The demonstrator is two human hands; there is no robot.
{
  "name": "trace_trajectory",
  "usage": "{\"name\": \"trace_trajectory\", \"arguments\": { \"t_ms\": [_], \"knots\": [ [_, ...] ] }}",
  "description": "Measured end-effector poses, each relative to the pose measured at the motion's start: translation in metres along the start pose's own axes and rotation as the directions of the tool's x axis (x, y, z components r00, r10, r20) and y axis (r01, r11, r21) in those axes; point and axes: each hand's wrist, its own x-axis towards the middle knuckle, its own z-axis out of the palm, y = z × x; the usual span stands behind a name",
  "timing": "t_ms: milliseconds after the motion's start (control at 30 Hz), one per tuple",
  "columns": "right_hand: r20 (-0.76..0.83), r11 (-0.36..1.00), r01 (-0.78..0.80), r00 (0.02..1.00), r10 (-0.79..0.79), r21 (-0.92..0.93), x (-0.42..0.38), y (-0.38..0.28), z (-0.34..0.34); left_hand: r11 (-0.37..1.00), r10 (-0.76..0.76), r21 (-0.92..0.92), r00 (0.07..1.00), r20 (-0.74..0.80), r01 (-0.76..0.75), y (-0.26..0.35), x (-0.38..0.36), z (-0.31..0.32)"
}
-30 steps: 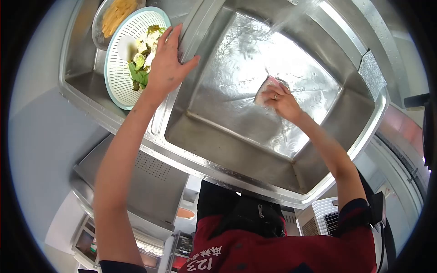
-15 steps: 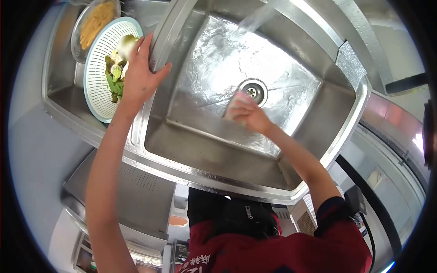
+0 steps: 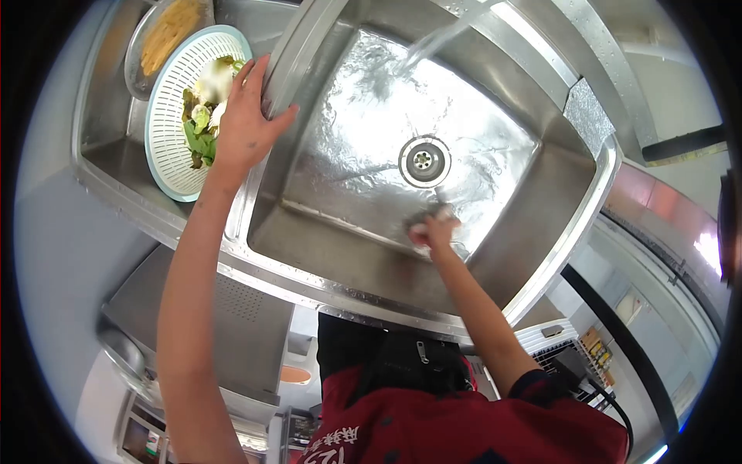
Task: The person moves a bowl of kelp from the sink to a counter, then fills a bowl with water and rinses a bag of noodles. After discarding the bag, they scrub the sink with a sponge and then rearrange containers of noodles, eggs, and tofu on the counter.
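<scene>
My left hand (image 3: 249,124) rests on the divider between two sink basins, fingers and thumb apart, its fingertips beside the rim of a white and pale blue colander (image 3: 166,131). Green leaves (image 3: 201,141) and pale scraps lie in the colander. Low in the large steel sink (image 3: 371,255), my right hand (image 3: 437,230) is closed and pressed near the basin floor. Motion blurs it; a small pinkish and grey thing shows at its fingers, too smeared to name. The round drain (image 3: 424,161) lies just beyond this hand.
Water (image 3: 448,35) streams in from the top and spreads over the basin floor. In the left basin a clear container (image 3: 139,66) holds yellowish strips (image 3: 170,35). A perforated steel surface (image 3: 239,301) sits below the sink at the left.
My right hand has moved from beside the drain toward the sink's near wall, uncovering the drain. My left hand stays on the divider.
</scene>
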Motion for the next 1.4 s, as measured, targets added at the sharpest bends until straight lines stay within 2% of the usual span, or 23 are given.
{"name": "trace_trajectory", "arguments": {
  "t_ms": [33, 67, 133, 167, 233, 267, 333, 367, 400, 467, 533, 767, 833, 967, 1033, 1067, 1133, 1200, 1267, 1300, 1333, 1367, 1400],
  "knots": [
    [0.157, 0.969, -0.050, 0.987, 0.012, 0.242, -0.036, -0.069, -0.002, 1.000, 0.010, 0.008, 1.000, 0.002, -0.010, 0.000, -0.001, -0.001],
    [0.265, 0.953, -0.071, 0.964, -0.010, 0.296, -0.031, -0.085, 0.010, 1.000, 0.013, 0.012, 1.000, -0.009, -0.013, 0.001, -0.001, -0.001],
    [0.088, 0.946, 0.081, 0.990, -0.114, 0.315, 0.005, -0.090, 0.047, 0.999, -0.020, -0.050, 1.000, 0.006, 0.021, 0.001, -0.002, -0.002],
    [0.084, 0.941, 0.096, 0.988, -0.129, 0.324, 0.007, -0.092, 0.044, 0.999, -0.012, -0.042, 1.000, 0.007, 0.012, 0.003, -0.002, -0.003],
    [0.356, 0.900, -0.034, 0.924, -0.138, 0.435, 0.013, -0.104, 0.029, 0.993, -0.059, -0.104, 0.997, 0.047, 0.064, 0.010, -0.003, -0.007],
    [0.350, 0.892, 0.002, 0.920, -0.179, 0.452, 0.009, -0.126, 0.029, 0.978, -0.115, -0.160, 0.988, 0.104, 0.130, 0.010, -0.001, -0.010],
    [0.478, 0.383, -0.346, 0.811, -0.336, 0.856, -0.011, -0.164, 0.020, 0.987, -0.086, -0.134, 0.995, 0.055, 0.092, 0.009, -0.001, -0.012],
    [0.579, 0.388, -0.435, 0.682, -0.447, 0.813, -0.028, -0.201, 0.003, 0.992, -0.064, -0.104, 0.997, 0.046, 0.068, 0.009, -0.002, -0.011],
    [0.557, 0.328, -0.459, 0.567, -0.607, 0.825, -0.036, -0.233, -0.003, 0.993, -0.055, -0.101, 0.998, 0.027, 0.057, 0.008, -0.003, -0.010],
    [0.502, 0.204, -0.536, 0.499, -0.706, 0.819, -0.045, -0.286, -0.002, 0.988, -0.045, -0.145, 0.999, 0.024, 0.048, 0.010, -0.002, -0.013],
    [0.451, 0.215, -0.521, 0.382, -0.807, 0.826, -0.045, -0.319, -0.002, 0.988, -0.068, -0.134, 0.997, 0.034, 0.073, 0.013, -0.001, -0.019],
    [0.437, 0.187, -0.587, 0.318, -0.841, 0.787, -0.052, -0.332, 0.000, 0.992, -0.029, -0.121, 0.998, 0.057, 0.036, 0.006, -0.001, -0.013],
    [0.465, 0.259, -0.423, 0.513, -0.722, 0.868, -0.050, -0.340, 0.002, 0.992, -0.016, -0.126, 0.998, 0.057, 0.023, 0.003, -0.001, -0.011],
    [0.439, 0.299, -0.323, 0.618, -0.652, 0.898, -0.060, -0.358, 0.003, 0.992, -0.017, -0.123, 0.997, 0.069, 0.025, 0.003, -0.001, -0.013],
    [0.365, 0.262, -0.267, 0.800, -0.477, 0.927, -0.075, -0.367, 0.001, 0.996, 0.006, -0.091, 0.998, 0.055, -0.001, 0.004, -0.001, -0.014],
    [0.363, 0.264, -0.264, 0.800, -0.477, 0.928, -0.081, -0.369, -0.003, 0.996, 0.007, -0.094, 0.998, 0.055, -0.002, 0.003, -0.001, -0.014],
    [0.352, 0.409, -0.155, 0.811, -0.467, 0.899, -0.090, -0.369, -0.012, 0.995, 0.041, -0.090, 0.998, 0.044, -0.037, -0.001, -0.001, -0.012],
    [0.338, 0.415, -0.137, 0.820, -0.462, 0.899, -0.056, -0.358, -0.006, 0.996, 0.021, -0.084, 0.999, 0.041, -0.018, 0.000, -0.005, -0.008],
    [0.329, 0.409, -0.121, 0.807, -0.490, 0.905, -0.081, -0.386, 0.000, 0.998, 0.005, -0.057, 1.000, 0.003, -0.005, -0.003, 0.000, -0.014],
    [0.270, 0.636, 0.208, 0.776, -0.570, 0.743, -0.114, -0.401, -0.008, 0.997, 0.005, -0.072, 0.999, 0.049, -0.001, -0.002, 0.000, -0.016],
    [0.239, 0.732, 0.513, 0.720, -0.651, 0.449, -0.139, -0.413, -0.012, 0.996, 0.004, -0.090, 0.995, 0.099, 0.005, -0.001, -0.001, -0.016],
    [0.163, 0.531, 0.750, 0.512, -0.844, 0.395, -0.135, -0.427, 0.006, 0.996, 0.003, -0.091, 0.996, 0.092, 0.005, -0.003, -0.001, -0.015],
    [0.079, 0.373, 0.869, 0.368, -0.927, 0.326, -0.131, -0.440, 0.020, 0.996, 0.013, -0.087, 0.994, 0.106, -0.003, -0.004, -0.001, -0.014]
  ]
}}
